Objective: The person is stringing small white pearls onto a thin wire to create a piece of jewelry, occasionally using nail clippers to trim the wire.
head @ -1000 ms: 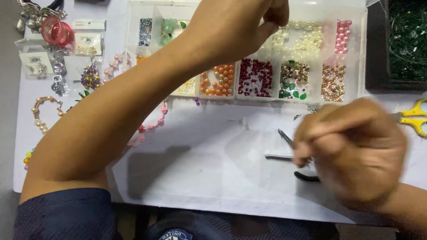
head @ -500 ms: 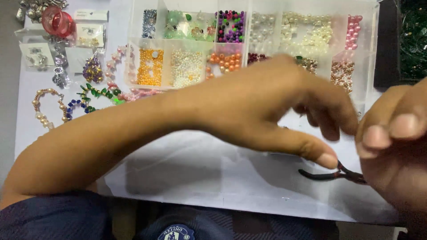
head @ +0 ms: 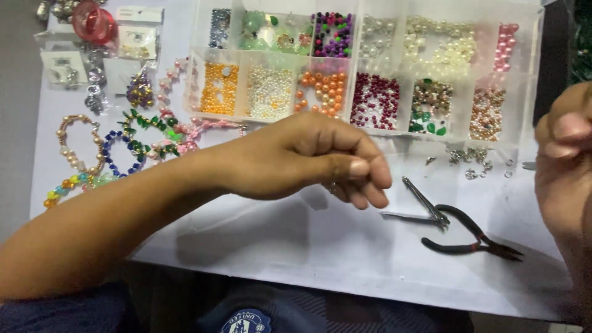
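Observation:
My left hand (head: 308, 157) hovers over the middle of the white sheet (head: 296, 259), thumb pressed against the curled fingers; a tiny piece may be pinched under them, I cannot tell. My right hand (head: 564, 160) is raised at the right edge, blurred, fingers curled with nothing seen in it. Black-handled pliers (head: 472, 237) lie on the sheet between the hands, beside a metal clipper-like tool (head: 424, 205). Both hands are clear of the tools.
A clear compartment box (head: 382, 131) of coloured beads stands at the back. Several beaded bracelets (head: 80, 145) lie at the left, with small packets and a red round container (head: 92, 21) behind them. Small metal findings (head: 472, 157) are scattered before the box.
The pliers left my right hand and now lie on the sheet. My right hand has risen to the right edge. My left hand drew back left from the pliers.

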